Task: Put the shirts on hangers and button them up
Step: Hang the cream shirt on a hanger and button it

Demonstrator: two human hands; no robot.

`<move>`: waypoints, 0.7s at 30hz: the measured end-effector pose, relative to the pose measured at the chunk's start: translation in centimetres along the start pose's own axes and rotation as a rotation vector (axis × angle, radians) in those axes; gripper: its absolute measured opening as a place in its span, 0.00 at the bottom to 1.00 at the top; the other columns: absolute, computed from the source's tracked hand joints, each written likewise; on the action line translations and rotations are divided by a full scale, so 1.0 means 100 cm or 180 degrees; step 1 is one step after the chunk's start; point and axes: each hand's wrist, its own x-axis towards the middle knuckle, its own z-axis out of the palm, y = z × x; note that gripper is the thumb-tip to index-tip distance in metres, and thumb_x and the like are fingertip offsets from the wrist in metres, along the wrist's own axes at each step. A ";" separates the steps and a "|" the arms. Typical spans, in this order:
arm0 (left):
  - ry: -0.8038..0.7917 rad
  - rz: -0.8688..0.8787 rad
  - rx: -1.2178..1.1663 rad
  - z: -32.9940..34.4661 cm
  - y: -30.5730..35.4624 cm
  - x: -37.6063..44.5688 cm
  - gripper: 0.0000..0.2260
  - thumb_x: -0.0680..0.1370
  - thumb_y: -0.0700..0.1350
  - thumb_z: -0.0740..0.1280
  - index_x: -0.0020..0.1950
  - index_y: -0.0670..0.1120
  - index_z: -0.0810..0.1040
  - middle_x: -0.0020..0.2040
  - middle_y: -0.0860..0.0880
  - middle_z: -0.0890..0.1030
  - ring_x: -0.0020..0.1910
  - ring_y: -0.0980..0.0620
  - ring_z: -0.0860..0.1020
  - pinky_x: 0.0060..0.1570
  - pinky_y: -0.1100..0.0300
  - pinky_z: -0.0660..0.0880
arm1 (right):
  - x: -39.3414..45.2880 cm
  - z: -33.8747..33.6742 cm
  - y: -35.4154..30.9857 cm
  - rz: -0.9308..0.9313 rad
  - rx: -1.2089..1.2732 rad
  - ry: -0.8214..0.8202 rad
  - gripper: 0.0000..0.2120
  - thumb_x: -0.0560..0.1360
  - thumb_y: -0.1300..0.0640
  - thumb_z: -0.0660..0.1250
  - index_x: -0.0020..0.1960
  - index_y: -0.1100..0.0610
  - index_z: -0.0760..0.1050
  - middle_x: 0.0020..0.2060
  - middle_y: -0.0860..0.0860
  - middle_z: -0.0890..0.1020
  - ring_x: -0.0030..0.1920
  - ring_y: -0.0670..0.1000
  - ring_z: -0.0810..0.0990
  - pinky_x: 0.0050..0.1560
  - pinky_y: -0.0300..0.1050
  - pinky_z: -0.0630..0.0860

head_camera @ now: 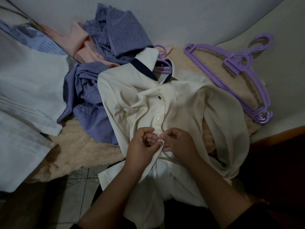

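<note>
White shirt on purple hanger, lying on fluffy blanket. Left hand & right hand fingers pinch its placket edges together, just below two done buttons.

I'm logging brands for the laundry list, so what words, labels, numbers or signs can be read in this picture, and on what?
None can be read. The cream shirt, the checked shirt, the striped shirt and the spare purple hangers show no print, tag or number in this view.
</note>
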 end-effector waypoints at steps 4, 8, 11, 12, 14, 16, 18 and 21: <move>-0.0067 -0.0168 -0.0197 -0.003 -0.002 0.003 0.20 0.69 0.32 0.74 0.55 0.49 0.74 0.43 0.45 0.81 0.42 0.51 0.80 0.49 0.57 0.79 | 0.001 -0.001 0.004 -0.0135 0.0021 -0.0035 0.07 0.74 0.66 0.66 0.41 0.56 0.73 0.35 0.53 0.80 0.33 0.52 0.79 0.37 0.46 0.79; -0.0166 -0.0291 -0.0352 -0.003 0.000 0.005 0.19 0.69 0.32 0.74 0.55 0.46 0.74 0.43 0.43 0.82 0.42 0.52 0.80 0.47 0.61 0.78 | 0.002 -0.003 0.006 -0.0341 -0.0013 -0.0093 0.10 0.73 0.67 0.66 0.42 0.54 0.68 0.35 0.55 0.77 0.34 0.52 0.77 0.37 0.46 0.78; -0.0230 -0.0564 -0.0572 -0.008 0.001 0.009 0.16 0.72 0.35 0.72 0.57 0.43 0.73 0.46 0.40 0.83 0.47 0.46 0.82 0.52 0.57 0.79 | 0.004 -0.004 0.007 -0.0440 0.0015 -0.0223 0.12 0.73 0.68 0.66 0.42 0.54 0.67 0.35 0.57 0.75 0.36 0.52 0.76 0.37 0.42 0.78; -0.0281 -0.0681 -0.0638 -0.010 0.002 0.011 0.15 0.73 0.36 0.71 0.57 0.42 0.73 0.46 0.41 0.83 0.48 0.45 0.82 0.53 0.54 0.78 | 0.005 -0.004 0.007 -0.0450 0.0091 -0.0296 0.12 0.73 0.69 0.66 0.42 0.54 0.67 0.36 0.57 0.75 0.36 0.51 0.76 0.37 0.41 0.78; -0.0401 -0.0941 -0.0864 -0.013 0.003 0.017 0.12 0.74 0.34 0.69 0.57 0.41 0.74 0.42 0.44 0.84 0.46 0.46 0.82 0.54 0.52 0.77 | 0.007 -0.008 0.005 -0.0460 0.0266 -0.0499 0.12 0.74 0.70 0.65 0.42 0.55 0.67 0.34 0.55 0.75 0.35 0.50 0.76 0.36 0.41 0.77; -0.0498 -0.1157 -0.1202 -0.016 0.009 0.022 0.11 0.73 0.31 0.68 0.54 0.42 0.75 0.38 0.48 0.83 0.40 0.51 0.82 0.50 0.55 0.77 | 0.010 -0.013 0.001 -0.0462 0.0419 -0.0756 0.12 0.74 0.71 0.65 0.43 0.56 0.68 0.34 0.53 0.74 0.34 0.49 0.76 0.37 0.42 0.77; -0.0578 -0.1156 -0.1340 -0.017 0.020 0.029 0.13 0.70 0.32 0.70 0.53 0.43 0.75 0.37 0.49 0.82 0.38 0.53 0.81 0.47 0.58 0.77 | 0.014 -0.018 -0.007 -0.0504 0.0518 -0.0878 0.12 0.73 0.71 0.66 0.43 0.55 0.69 0.34 0.51 0.75 0.36 0.49 0.76 0.41 0.44 0.76; -0.0757 -0.0759 -0.1287 -0.019 0.043 0.043 0.18 0.70 0.30 0.69 0.57 0.42 0.74 0.44 0.48 0.83 0.44 0.54 0.81 0.52 0.58 0.77 | 0.024 -0.028 -0.027 -0.0667 0.0460 -0.0737 0.13 0.71 0.69 0.69 0.43 0.52 0.70 0.32 0.48 0.78 0.37 0.50 0.76 0.45 0.47 0.73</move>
